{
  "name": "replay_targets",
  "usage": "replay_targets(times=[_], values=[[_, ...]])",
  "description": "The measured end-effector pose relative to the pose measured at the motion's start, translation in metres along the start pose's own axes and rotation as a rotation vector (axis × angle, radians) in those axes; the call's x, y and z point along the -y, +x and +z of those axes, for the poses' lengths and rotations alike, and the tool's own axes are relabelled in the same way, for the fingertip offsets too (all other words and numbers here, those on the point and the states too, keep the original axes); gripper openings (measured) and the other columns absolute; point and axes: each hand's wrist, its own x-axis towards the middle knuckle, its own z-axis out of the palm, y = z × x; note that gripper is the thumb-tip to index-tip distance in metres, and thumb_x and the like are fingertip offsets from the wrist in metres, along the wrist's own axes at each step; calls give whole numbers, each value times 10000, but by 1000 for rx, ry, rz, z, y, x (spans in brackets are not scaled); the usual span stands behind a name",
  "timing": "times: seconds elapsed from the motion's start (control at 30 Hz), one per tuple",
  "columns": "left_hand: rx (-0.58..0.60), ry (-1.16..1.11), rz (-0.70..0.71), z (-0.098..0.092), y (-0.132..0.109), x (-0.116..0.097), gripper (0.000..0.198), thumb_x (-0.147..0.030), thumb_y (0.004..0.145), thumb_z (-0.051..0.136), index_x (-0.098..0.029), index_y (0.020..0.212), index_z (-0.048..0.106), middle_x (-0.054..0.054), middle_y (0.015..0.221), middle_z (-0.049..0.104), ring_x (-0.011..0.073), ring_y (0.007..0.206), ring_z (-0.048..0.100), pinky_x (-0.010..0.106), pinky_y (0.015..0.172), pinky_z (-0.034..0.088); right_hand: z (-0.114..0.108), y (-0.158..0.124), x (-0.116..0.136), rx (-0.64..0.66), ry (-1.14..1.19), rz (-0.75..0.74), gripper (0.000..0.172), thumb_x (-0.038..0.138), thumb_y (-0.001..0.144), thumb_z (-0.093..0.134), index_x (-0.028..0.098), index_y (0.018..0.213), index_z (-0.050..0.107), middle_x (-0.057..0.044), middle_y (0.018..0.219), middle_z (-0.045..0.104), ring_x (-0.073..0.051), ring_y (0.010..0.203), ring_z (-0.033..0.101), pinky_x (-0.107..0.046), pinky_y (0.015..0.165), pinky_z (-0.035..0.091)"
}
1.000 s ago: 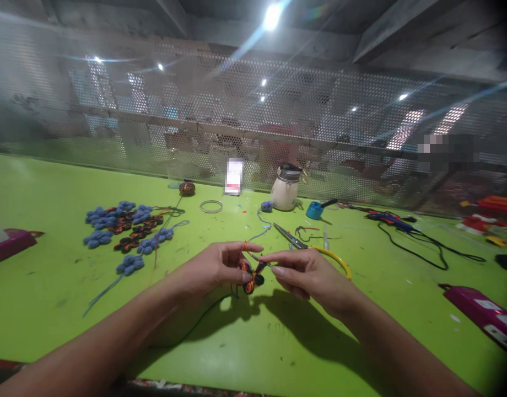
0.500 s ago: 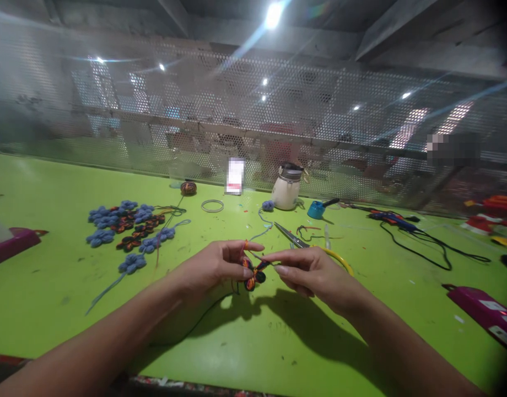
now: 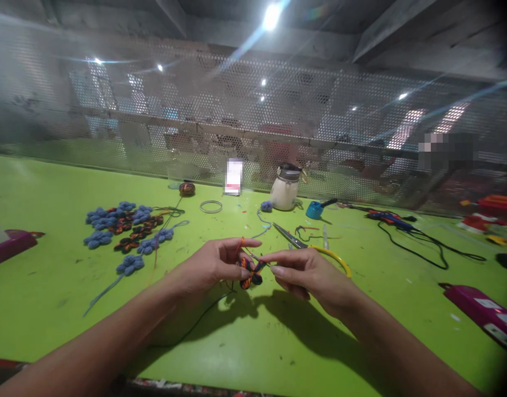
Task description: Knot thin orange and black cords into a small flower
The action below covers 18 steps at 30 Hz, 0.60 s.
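My left hand [image 3: 221, 263] pinches a small crocheted flower [image 3: 249, 275] in dark and orange yarn, with orange yarn looped over its raised index finger. My right hand [image 3: 301, 269] is closed on a thin crochet hook [image 3: 253, 255], whose tip meets the yarn at the flower's top. A dark strand trails from the piece down to the left. Left of my hands lie several blue crocheted flowers [image 3: 130, 265] and dark-orange ones [image 3: 129, 242]. Scissors [image 3: 289, 235] with a yellow handle lie behind my right hand, partly hidden by it.
Along the back of the green table [image 3: 220, 353] stand a yarn ball [image 3: 187, 189], a phone [image 3: 234, 176], a jar [image 3: 285, 188] and a blue pot [image 3: 314, 209]. A metal ring [image 3: 211, 207], corded tool [image 3: 389, 219] and magenta power strip [image 3: 480, 311] lie around.
The whole view has shifted slightly, moving things a little left. The flower sits slightly lower and more tilted between my hands, and more of the hook shows. Both hands keep their hold.
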Motion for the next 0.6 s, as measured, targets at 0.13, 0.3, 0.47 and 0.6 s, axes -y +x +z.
replay_targets(times=[0.13, 0.3, 0.47, 0.6], values=[[6, 17, 1, -1, 0, 0, 536, -68, 647, 697, -164, 1162, 584, 33, 828, 653, 132, 713, 577, 300, 719, 429, 1, -1, -1, -14, 5, 2, 330, 290, 801, 628, 190, 1112, 673, 56, 511, 425, -54, 424, 314, -195, 402, 234], [4, 38, -26, -2, 0, 1, 548, -68, 642, 699, -158, 1169, 578, 43, 833, 662, 142, 726, 588, 308, 732, 430, 1, -1, -1, -10, -4, 2, 338, 297, 805, 624, 187, 1122, 665, 61, 510, 430, -51, 413, 316, -193, 399, 230], [11, 33, -51, -1, 1, -1, 601, -52, 622, 705, -162, 1195, 559, 34, 806, 659, 140, 706, 589, 305, 716, 429, 1, -1, -3, 1, -8, 0, 343, 301, 814, 617, 184, 1133, 657, 59, 509, 433, -55, 416, 326, -193, 399, 238], [9, 36, -49, 1, 0, -2, 606, -54, 628, 702, -162, 1205, 552, 42, 826, 654, 142, 717, 587, 303, 712, 429, 3, -2, -3, -9, 15, 10, 337, 299, 812, 620, 189, 1127, 661, 60, 511, 425, -52, 415, 313, -192, 399, 234]])
